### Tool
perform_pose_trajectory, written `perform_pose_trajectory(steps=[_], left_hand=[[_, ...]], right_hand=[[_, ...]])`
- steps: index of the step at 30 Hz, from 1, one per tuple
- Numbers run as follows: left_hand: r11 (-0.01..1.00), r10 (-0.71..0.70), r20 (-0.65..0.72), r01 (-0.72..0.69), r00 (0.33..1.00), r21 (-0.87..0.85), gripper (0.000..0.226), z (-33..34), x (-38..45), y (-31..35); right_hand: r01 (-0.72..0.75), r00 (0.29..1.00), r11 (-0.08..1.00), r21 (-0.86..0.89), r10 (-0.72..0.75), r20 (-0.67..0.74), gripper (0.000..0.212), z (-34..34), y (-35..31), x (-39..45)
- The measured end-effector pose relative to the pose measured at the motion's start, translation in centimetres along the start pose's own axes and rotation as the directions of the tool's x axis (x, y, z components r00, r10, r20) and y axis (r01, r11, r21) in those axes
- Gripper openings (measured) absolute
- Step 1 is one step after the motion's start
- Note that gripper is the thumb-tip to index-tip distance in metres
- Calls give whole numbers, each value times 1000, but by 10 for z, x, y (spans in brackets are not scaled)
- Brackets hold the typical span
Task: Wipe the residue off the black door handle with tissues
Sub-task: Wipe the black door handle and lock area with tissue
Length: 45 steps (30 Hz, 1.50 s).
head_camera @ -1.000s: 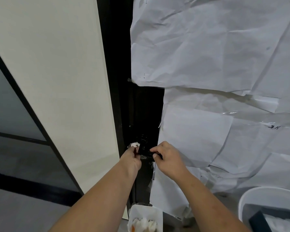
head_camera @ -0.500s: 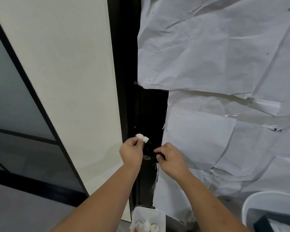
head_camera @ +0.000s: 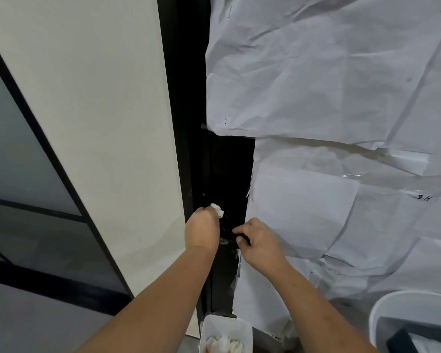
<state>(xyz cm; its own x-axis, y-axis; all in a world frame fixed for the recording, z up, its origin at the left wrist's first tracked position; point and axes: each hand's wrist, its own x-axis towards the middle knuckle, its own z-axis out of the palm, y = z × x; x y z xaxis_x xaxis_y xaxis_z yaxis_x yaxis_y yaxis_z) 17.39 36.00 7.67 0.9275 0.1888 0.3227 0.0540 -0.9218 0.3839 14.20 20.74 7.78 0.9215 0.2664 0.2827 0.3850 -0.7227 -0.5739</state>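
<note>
The black door handle (head_camera: 231, 234) sticks out from a narrow black door strip, partly hidden between both hands. My left hand (head_camera: 202, 229) pinches a small crumpled white tissue (head_camera: 217, 209) and holds it against the black lock plate just above and left of the handle. My right hand (head_camera: 259, 243) grips the handle's outer end with curled fingers. Whitish residue (head_camera: 224, 241) shows on the black surface just under the handle.
Crumpled white paper sheets (head_camera: 329, 98) cover the door to the right. A cream wall panel (head_camera: 99, 123) stands to the left. Below, a small white container (head_camera: 225, 332) holds used tissues, and a white bin (head_camera: 413, 324) sits at the lower right.
My left hand with the tissue rose from beside the handle to the plate just above it. My right hand kept its grip on the handle.
</note>
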Motion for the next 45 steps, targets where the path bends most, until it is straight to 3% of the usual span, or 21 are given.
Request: perform_pose_trajectory(steps=[5, 8, 10, 14, 17, 24, 28, 32, 38, 42, 45], left_hand=[[976, -149, 55, 156, 987, -154, 24, -4, 1, 7], [979, -133, 135, 151, 982, -133, 18, -8, 7, 7], [985, -47, 122, 67, 991, -160, 16, -9, 7, 1], [964, 125, -90, -142, 988, -225, 11, -10, -5, -14], [922, 61, -147, -112, 987, -371, 12, -14, -12, -12], [928, -83, -365, -61, 927, -367, 11, -45, -11, 3], [952, -29, -464, -118, 885, -284, 15, -54, 2, 3], [976, 132, -446, -195, 885, -97, 10, -45, 11, 3], [974, 184, -449, -225, 875, -38, 8, -31, 16, 2], [974, 217, -279, -225, 936, 3, 27, -13, 3, -8], [988, 154, -136, -153, 979, 20, 31, -1, -1, -13]], right_hand=[[2, 1000, 1000, 5, -2, 13, 26, -1, 1, 0], [-5, 1000, 1000, -4, 5, 11, 26, -2, -1, 1], [-3, 1000, 1000, -17, 3, 2, 26, -1, -2, 1], [-3, 1000, 1000, -20, 3, 1, 26, 0, -3, 0], [3, 1000, 1000, -28, -3, 4, 26, 0, -2, 0], [10, 1000, 999, -31, -10, -4, 26, -1, -3, -2], [3, 1000, 1000, -29, -3, 0, 26, -2, -2, -2], [5, 1000, 1000, -18, -5, -1, 26, -1, -1, -2], [19, 1000, 1000, -8, -19, 2, 26, 0, 0, -1], [14, 1000, 1000, -8, -14, 5, 27, -2, -1, -2], [12, 1000, 1000, -3, -12, 20, 28, -3, -1, -2]])
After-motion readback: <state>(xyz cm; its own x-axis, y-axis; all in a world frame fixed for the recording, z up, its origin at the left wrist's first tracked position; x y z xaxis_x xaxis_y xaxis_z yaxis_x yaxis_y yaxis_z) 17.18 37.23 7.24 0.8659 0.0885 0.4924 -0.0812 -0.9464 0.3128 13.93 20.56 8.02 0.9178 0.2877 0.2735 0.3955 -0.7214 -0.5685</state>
